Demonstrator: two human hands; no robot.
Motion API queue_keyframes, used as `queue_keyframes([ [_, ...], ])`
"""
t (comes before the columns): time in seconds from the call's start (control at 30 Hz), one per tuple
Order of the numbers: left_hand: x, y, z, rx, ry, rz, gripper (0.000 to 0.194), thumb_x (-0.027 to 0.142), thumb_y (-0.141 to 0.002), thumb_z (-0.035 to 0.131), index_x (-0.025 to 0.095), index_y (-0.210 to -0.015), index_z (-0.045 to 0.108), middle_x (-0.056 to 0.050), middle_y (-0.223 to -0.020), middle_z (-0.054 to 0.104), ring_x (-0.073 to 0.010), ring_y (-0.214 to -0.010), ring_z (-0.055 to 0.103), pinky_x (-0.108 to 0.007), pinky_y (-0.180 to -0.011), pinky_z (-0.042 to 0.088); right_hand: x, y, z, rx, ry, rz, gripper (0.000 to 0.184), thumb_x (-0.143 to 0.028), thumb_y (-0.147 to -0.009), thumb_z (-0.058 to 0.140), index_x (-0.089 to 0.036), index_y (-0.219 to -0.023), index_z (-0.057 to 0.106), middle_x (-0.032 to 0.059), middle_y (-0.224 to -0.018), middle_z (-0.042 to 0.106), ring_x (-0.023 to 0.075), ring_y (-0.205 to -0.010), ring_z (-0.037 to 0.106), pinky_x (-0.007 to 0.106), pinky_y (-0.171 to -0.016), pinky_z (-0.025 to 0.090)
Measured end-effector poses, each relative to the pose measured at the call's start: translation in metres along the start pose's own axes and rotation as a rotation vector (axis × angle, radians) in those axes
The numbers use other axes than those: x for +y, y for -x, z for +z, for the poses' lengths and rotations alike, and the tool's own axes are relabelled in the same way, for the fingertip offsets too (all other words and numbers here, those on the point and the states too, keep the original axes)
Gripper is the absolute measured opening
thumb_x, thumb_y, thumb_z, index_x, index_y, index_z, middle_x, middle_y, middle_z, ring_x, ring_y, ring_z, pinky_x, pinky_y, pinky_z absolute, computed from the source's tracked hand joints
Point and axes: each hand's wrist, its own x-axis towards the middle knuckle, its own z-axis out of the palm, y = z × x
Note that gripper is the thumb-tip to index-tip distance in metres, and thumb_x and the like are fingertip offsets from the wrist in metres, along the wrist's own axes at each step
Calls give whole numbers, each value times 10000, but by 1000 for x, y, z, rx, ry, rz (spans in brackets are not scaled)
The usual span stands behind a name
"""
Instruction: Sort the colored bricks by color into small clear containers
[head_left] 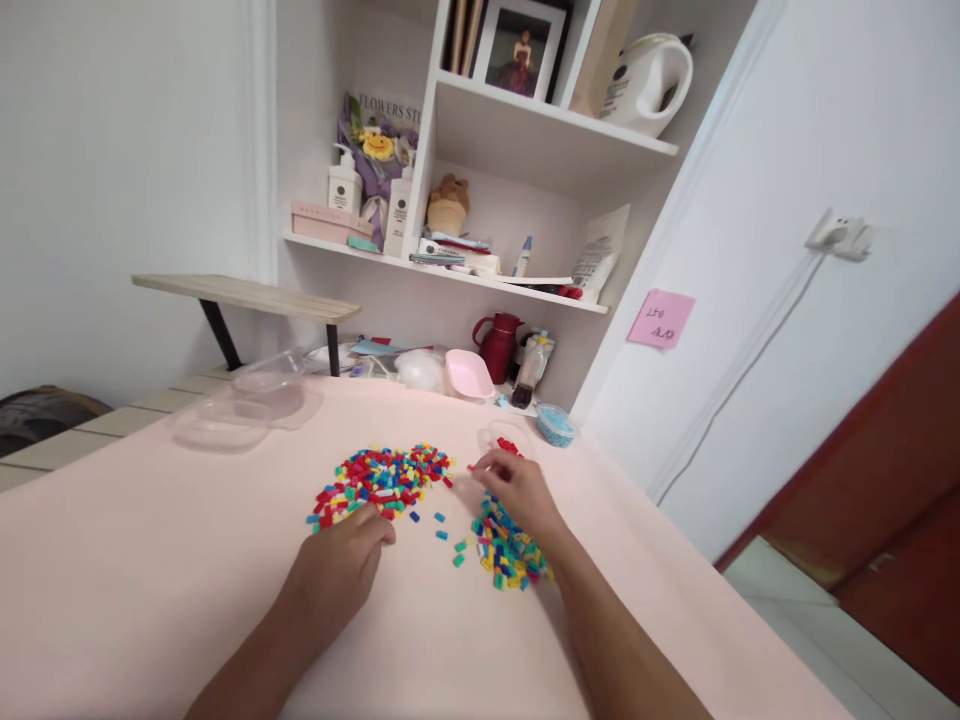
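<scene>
A large heap of small red, blue, yellow and green bricks lies on the pink table. My left hand rests at the heap's near edge, fingers curled down onto the bricks. My right hand hovers over a smaller pile of mixed bricks, its fingertips pinched on a small red brick. Just behind that hand stands a small clear container with red bricks in it. A few loose blue and green bricks lie between the two piles.
Clear plastic lids and trays sit at the table's back left. A small tub of blue bricks, a pink bowl and a red jug stand at the back. White shelves rise behind; the table edge runs along the right.
</scene>
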Motion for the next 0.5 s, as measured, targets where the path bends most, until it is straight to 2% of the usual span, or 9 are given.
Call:
queue_keyframes([
  [0.1,-1,0,1,15,-1,7,333,137,-866,348,266,-853,655,11,-919,699,-131,-779,663,-238,-677,464,19,-8,-23,367,-84,131,325,-489,-786,634,-175,-832,705,-38,-512,476,125,-482,423,241,-464,343],
  [0.17,-1,1,1,2,-18,10,338,136,-869,339,262,-851,651,5,-916,695,-134,-778,665,-240,-673,463,32,-13,-32,503,-121,191,375,-516,-785,623,-164,-888,705,-46,-499,457,129,-465,438,248,-466,368],
  [0.23,-1,1,0,-19,-35,11,342,137,-873,328,260,-861,646,1,-928,692,-138,-790,668,-243,-676,463,43,-17,-36,522,-163,218,432,-518,-788,609,-154,-1007,691,-21,-579,544,147,-500,522,268,-511,433],
  [0.3,-1,1,0,-42,-48,6,344,134,-873,321,261,-878,640,1,-954,691,-139,-810,671,-244,-683,464,51,-19,-35,497,-188,211,514,-495,-791,599,-160,-1180,629,36,-791,652,175,-604,611,306,-595,493],
  [0.37,-1,1,-1,-65,-61,-1,345,134,-877,316,261,-890,636,1,-969,689,-138,-815,673,-244,-688,463,54,-19,-31,485,-170,192,583,-457,-798,587,-188,-1313,537,77,-1005,664,193,-712,649,340,-671,518],
  [0.43,0,0,-1,-79,-69,-5,347,136,-882,311,259,-896,635,-1,-967,686,-138,-806,673,-245,-685,462,51,-18,-26,454,-135,162,566,-425,-827,552,-203,-1346,503,88,-1070,651,202,-785,651,355,-712,525],
  [0.5,0,0,0,-80,-65,-4,349,136,-886,307,256,-895,635,-1,-965,685,-139,-799,671,-249,-683,461,44,-16,-19,344,-96,70,477,-388,-865,509,-201,-1302,543,97,-1087,643,214,-868,645,376,-772,526],
])
